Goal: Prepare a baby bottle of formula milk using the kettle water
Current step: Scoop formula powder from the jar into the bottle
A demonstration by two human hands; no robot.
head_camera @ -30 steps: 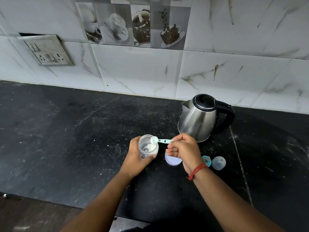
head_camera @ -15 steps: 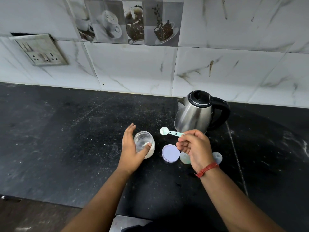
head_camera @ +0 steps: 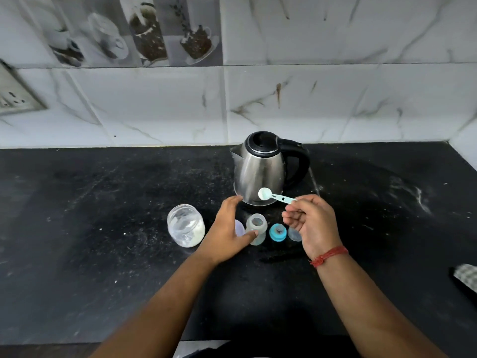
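A small clear baby bottle (head_camera: pixel 256 228) stands uncapped on the black counter (head_camera: pixel 103 228) in front of the steel kettle (head_camera: pixel 260 169). My left hand (head_camera: pixel 227 231) reaches beside it with fingers straight, thumb touching the bottle's left side. My right hand (head_camera: pixel 313 223) pinches the handle of a pale green scoop (head_camera: pixel 273 195), its bowl full of white powder, held in the air in front of the kettle. A glass jar (head_camera: pixel 185 227) with white formula powder stands alone to the left. A lilac lid (head_camera: pixel 239 228) lies partly hidden behind my left hand.
A teal bottle ring (head_camera: pixel 277 232) and a clear cap (head_camera: pixel 293 233) lie right of the bottle. A marble-tiled wall (head_camera: pixel 335 99) runs behind the counter with a socket plate (head_camera: pixel 15 96) at far left. A checked cloth (head_camera: pixel 466 276) lies at the right edge.
My left hand let go of the jar and moved right to the baby bottle. My right hand lifted the filled scoop out of the jar and carried it right, in front of the kettle.
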